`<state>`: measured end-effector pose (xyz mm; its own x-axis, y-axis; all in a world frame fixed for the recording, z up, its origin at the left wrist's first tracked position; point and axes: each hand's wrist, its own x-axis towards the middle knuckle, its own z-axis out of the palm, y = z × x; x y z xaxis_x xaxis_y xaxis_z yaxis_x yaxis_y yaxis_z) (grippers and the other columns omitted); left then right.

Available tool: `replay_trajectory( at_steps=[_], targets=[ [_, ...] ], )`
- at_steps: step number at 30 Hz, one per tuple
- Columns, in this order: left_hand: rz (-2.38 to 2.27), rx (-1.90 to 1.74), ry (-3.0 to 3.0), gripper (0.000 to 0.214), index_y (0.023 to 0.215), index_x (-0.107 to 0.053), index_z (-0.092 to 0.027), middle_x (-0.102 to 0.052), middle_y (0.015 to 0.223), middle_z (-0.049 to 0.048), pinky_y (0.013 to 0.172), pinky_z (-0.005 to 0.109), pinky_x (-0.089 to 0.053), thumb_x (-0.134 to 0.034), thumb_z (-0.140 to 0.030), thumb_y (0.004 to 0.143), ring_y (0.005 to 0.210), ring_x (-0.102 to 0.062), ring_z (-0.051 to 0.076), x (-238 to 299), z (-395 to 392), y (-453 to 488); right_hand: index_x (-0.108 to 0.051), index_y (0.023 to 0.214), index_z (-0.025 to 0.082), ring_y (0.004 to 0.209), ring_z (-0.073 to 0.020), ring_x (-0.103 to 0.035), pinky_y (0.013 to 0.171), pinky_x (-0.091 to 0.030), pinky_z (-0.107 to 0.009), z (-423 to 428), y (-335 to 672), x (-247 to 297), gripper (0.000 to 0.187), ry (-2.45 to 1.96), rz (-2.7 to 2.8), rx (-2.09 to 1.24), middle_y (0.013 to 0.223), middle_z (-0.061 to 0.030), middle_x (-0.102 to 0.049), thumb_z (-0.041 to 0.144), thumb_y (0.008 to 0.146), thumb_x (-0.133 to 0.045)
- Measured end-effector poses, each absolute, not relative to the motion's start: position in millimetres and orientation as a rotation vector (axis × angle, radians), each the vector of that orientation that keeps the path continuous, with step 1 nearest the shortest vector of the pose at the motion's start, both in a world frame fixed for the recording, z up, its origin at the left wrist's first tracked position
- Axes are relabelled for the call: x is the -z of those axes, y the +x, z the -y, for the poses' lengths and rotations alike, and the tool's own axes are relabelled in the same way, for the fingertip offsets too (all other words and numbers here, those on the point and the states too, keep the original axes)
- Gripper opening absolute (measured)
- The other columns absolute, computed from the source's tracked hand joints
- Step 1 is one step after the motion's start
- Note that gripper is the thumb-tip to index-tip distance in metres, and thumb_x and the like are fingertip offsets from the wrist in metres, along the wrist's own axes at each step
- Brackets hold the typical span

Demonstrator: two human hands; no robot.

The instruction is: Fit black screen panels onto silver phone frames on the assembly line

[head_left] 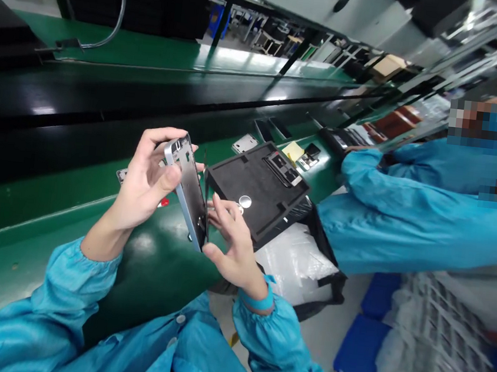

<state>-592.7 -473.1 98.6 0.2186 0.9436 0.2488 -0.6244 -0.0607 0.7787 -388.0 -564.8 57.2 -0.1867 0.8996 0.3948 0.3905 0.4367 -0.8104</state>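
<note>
A silver metal phone frame [188, 188] with a hollow, cut-out middle stands tilted between my two hands. My left hand [145, 178] grips its upper part, with the thumb across the metal and the fingers behind it. My right hand [231, 246] holds the lower edge between thumb and fingers. Just beyond that hand lies a black foam tray [254, 175] with recessed cut-outs, and a round silver disc [245, 201] rests on it. Both hands are above a green workbench [166, 248].
A co-worker's blue-sleeved arm [405, 214] reaches across the right side. Phone parts [244, 143] and a yellow note [293, 152] lie on the bench. A white plastic bag [294, 262] sits below the tray. Blue bins [368, 352] and stacked grey trays [436, 348] stand at lower right.
</note>
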Motion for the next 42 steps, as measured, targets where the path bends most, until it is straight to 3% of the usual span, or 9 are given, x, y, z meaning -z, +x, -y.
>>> replay_trajectory(
  at_steps=[12,20,24,27,29,31,34,39,42],
  targets=[
    [-0.26,-1.378,1.4,0.05,0.133,-0.066,-0.026,-0.072,0.132,0.0108,0.093,0.041,-0.07,-0.087,-0.046,0.092,0.106,-0.082,0.026,-80.3,455.0,-595.0,-0.056,0.164,0.027,0.119,-0.0298,-0.066,0.101,-0.065,-0.05,545.2,-402.6,-45.2,0.08,-1.027,1.777,-0.59,0.132,-0.0163,-0.064,0.07,0.098,-0.07],
    [-0.358,-1.392,1.331,0.053,0.142,-0.061,-0.028,-0.07,0.145,0.0143,0.1,0.045,-0.068,-0.076,-0.055,0.099,0.122,-0.078,0.03,-79.1,469.0,-579.0,-0.065,0.156,0.029,0.123,-0.0287,-0.066,0.11,-0.06,-0.051,536.7,-411.7,-26.4,0.066,-1.042,1.794,-0.462,0.139,-0.0146,-0.056,0.057,0.097,-0.079],
    [-0.486,-1.391,1.035,0.061,0.132,-0.065,-0.025,-0.081,0.118,0.0108,0.091,0.047,-0.07,-0.058,-0.077,0.101,0.099,-0.083,0.027,-83.2,477.3,-566.3,-0.055,0.163,0.03,0.113,-0.0249,-0.065,0.102,-0.063,-0.049,534.6,-418.3,-26.5,0.069,-1.076,1.687,-0.482,0.156,-0.0174,-0.043,0.066,0.105,-0.061],
    [-0.563,-1.295,1.059,0.075,0.115,-0.076,-0.02,-0.083,0.097,0.0102,0.089,0.046,-0.07,-0.052,-0.088,0.095,0.088,-0.082,0.028,-88.4,482.0,-563.5,-0.042,0.171,0.025,0.097,-0.0207,-0.068,0.083,-0.065,-0.039,528.4,-414.2,-45.5,0.088,-1.07,1.449,-0.676,0.135,-0.0159,-0.061,0.083,0.104,-0.042],
    [-0.605,-1.257,1.187,0.075,0.105,-0.081,-0.018,-0.083,0.098,0.0123,0.094,0.043,-0.068,-0.055,-0.087,0.094,0.094,-0.082,0.03,-90.4,486.1,-562.7,-0.064,0.15,0.017,0.067,-0.0158,-0.062,0.058,-0.056,-0.028,522.3,-408.4,-59.2,0.095,-1.093,1.363,-0.897,0.088,-0.0054,-0.067,0.091,0.1,-0.032],
    [-0.66,-1.234,1.313,0.072,0.098,-0.084,-0.017,-0.083,0.1,0.0137,0.095,0.042,-0.066,-0.057,-0.083,0.096,0.099,-0.081,0.032,-89.2,489.7,-561.9,-0.077,0.102,0.015,0.046,-0.0122,-0.048,0.043,-0.041,-0.023,516.4,-402.9,-67.3,0.094,-1.136,1.349,-1.078,0.055,0.0033,-0.052,0.098,0.094,-0.033],
    [-0.771,-1.191,1.469,0.072,0.097,-0.084,-0.018,-0.083,0.102,0.0141,0.093,0.043,-0.065,-0.057,-0.084,0.095,0.101,-0.08,0.034,-82.4,490.4,-560.2,-0.056,0.064,0.021,0.04,-0.0099,-0.041,0.04,-0.031,-0.023,509.5,-400.5,-66.6,0.085,-1.114,1.307,-1.139,0.043,0.0048,-0.045,0.103,0.086,-0.043],
    [-0.903,-1.288,1.306,0.076,0.095,-0.081,-0.02,-0.083,0.1,0.0129,0.1,0.052,-0.064,-0.069,-0.093,0.077,0.104,-0.079,0.037,-83.6,475.7,-560.6,-0.062,0.083,0.02,0.057,-0.0106,-0.044,0.049,-0.034,-0.024,508.7,-410.7,-54.4,0.083,-1.023,1.227,-1.029,0.063,0.0045,-0.05,0.103,0.083,-0.05],
    [-0.909,-1.438,0.864,0.061,0.107,-0.077,-0.023,-0.083,0.097,0.0089,0.09,0.061,-0.068,-0.063,-0.081,0.091,0.087,-0.081,0.034,-100.3,464.5,-566.1,-0.062,0.09,0.021,0.07,-0.0136,-0.058,0.059,-0.044,-0.025,519.2,-413.5,-50.5,0.082,-1.072,1.426,-1.138,0.081,-0.0004,-0.06,0.101,0.087,-0.045]
  ],
)
